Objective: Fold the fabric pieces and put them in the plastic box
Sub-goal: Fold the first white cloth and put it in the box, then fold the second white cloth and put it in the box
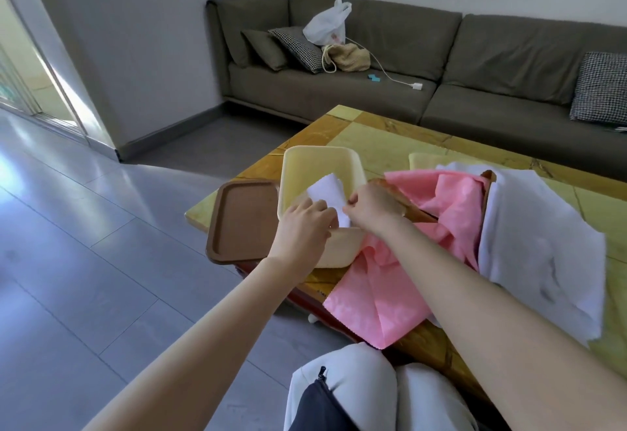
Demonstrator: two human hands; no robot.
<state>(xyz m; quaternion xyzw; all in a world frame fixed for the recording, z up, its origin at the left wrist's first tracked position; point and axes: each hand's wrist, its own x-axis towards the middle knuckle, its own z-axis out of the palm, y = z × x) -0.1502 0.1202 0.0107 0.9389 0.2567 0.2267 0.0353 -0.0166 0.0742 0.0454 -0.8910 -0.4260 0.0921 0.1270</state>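
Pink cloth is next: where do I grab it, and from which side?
I'd pinch the corner of the pink cloth hanging over the near edge of the table, coming from your side. It hangs free there; the rest is bunched in the wooden tray beside the white cloth.

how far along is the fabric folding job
Done: the lid sits off beside the open plastic box. In hand: left hand and right hand hold a folded white piece at the box. Left: pink fabric and large white fabric lie unfolded.
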